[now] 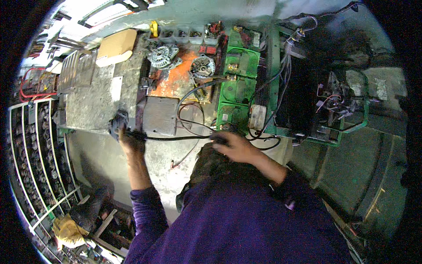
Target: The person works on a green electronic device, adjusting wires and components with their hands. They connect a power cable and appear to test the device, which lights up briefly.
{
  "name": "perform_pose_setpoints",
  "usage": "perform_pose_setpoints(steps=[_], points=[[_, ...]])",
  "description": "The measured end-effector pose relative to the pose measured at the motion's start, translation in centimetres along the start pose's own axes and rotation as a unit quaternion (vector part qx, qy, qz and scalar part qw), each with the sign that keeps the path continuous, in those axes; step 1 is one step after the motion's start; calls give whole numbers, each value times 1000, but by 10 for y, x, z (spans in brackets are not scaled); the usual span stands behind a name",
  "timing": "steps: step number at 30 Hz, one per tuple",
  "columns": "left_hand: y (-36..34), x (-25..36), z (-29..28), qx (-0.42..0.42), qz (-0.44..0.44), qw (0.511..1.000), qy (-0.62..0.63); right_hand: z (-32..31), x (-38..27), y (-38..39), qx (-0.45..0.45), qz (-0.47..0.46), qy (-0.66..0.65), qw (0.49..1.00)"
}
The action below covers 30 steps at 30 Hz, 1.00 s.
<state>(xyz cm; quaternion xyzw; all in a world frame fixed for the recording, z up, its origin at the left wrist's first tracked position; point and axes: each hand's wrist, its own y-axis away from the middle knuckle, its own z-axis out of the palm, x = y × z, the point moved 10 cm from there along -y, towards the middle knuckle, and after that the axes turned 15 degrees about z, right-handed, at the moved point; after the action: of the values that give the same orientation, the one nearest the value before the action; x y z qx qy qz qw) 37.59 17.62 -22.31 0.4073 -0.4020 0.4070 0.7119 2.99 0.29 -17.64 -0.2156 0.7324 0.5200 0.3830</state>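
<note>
My left hand [129, 138] is closed at the near right corner of the grey bench, on a dark rounded part [118, 119] whose kind is blurred. From that hand a thick black cable [176, 138] stretches across to my right hand [237, 147], which grips it in front of my waist. Dark material shows at the right hand's fingertips, too unclear to name. Beyond the right hand stand several green batteries [239, 90] in a row, with more black cable looping around them. A thin reddish cable [203, 115] curves down between the hands.
An orange worktop [173, 81] carries a silver alternator [163, 57] and a second round alternator part [202, 67]. Small parts bins [181, 35] line the wall. Cardboard [116, 46] lies on the grey bench [83, 108]. A green metal frame [351, 127] with loose wires stands right; a parts rack [41, 158] stands left.
</note>
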Motion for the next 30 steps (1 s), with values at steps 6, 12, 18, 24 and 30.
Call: perform_pose_setpoints(steps=[6, 12, 18, 24, 30], points=[[3, 188, 81, -100, 253, 923, -271, -99, 48, 95, 102, 57, -87, 989], [67, 213, 325, -268, 557, 547, -565, -176, 79, 153, 240, 43, -257, 935], [24, 19, 437, -470, 447, 373, -663, -202, 122, 216, 446, 110, -183, 869], [-11, -184, 416, -603, 365, 169, -689, -129, 195, 261, 532, 215, -246, 782], [-40, -296, 386, -698, 198, 224, -651, -28, 203, 243, 477, 258, -25, 840]])
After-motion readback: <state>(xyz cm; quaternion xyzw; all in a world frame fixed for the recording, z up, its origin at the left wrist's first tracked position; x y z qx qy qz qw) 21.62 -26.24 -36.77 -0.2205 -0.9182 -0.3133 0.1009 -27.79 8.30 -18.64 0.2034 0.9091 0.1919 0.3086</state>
